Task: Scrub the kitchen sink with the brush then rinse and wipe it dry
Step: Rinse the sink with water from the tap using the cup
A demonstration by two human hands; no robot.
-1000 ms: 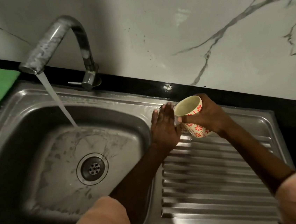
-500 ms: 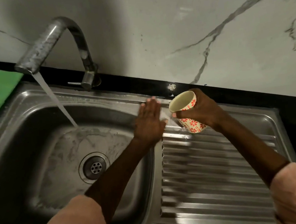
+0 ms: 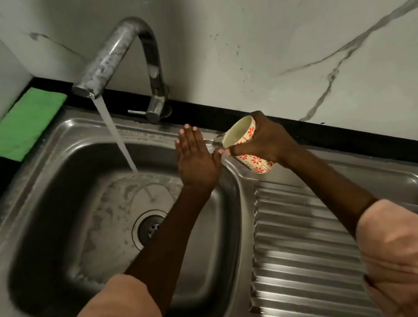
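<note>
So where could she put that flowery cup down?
The ribbed drainboard right of the basin is bare steel below the cup. The back rim is crowded: left hand flat there, right hand tipping the cup. Tap water fills the basin's middle.

sink (image 3: 48,159): you see a steel basin, foamy residue on its floor | drain (image 3: 150,228) at centre | tap water (image 3: 116,134) running in | ribbed drainboard (image 3: 302,246) on its right
</note>
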